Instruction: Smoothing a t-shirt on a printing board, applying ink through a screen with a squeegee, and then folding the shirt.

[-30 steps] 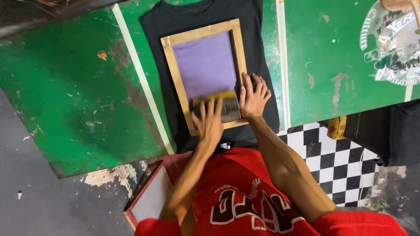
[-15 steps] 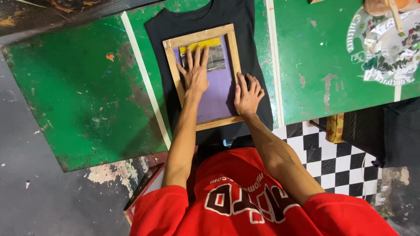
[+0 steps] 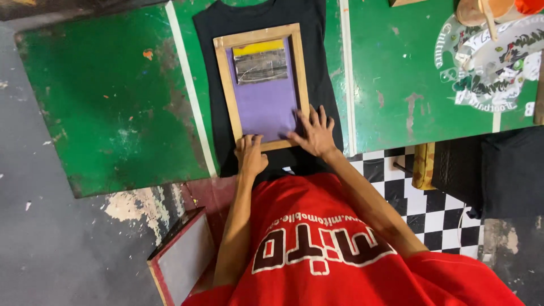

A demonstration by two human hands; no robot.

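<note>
A wooden screen frame [image 3: 225, 90] with purple mesh lies on a black T-shirt [image 3: 205, 68] spread over the green table [image 3: 107, 107]. A squeegee [image 3: 262, 65] rests on the mesh at the far end, beside a band of yellow ink [image 3: 258, 47]; no hand touches it. My left hand [image 3: 249, 154] is at the frame's near left corner, fingers curled over the wooden edge. My right hand [image 3: 314, 133] lies flat with fingers spread on the near right corner of the frame and mesh.
White stripes [image 3: 347, 73] cross the table. A printed design [image 3: 493, 56] and a wooden-handled tool [image 3: 487, 17] sit at the far right. A framed board [image 3: 184, 260] leans on the floor at my left. Checkered tiles [image 3: 436, 198] and dark bags [image 3: 504, 170] lie to the right.
My left hand pushed the squeegee to the far end of the screen, let it go and came back to the near edge. My right hand stayed near the lower right corner.
</note>
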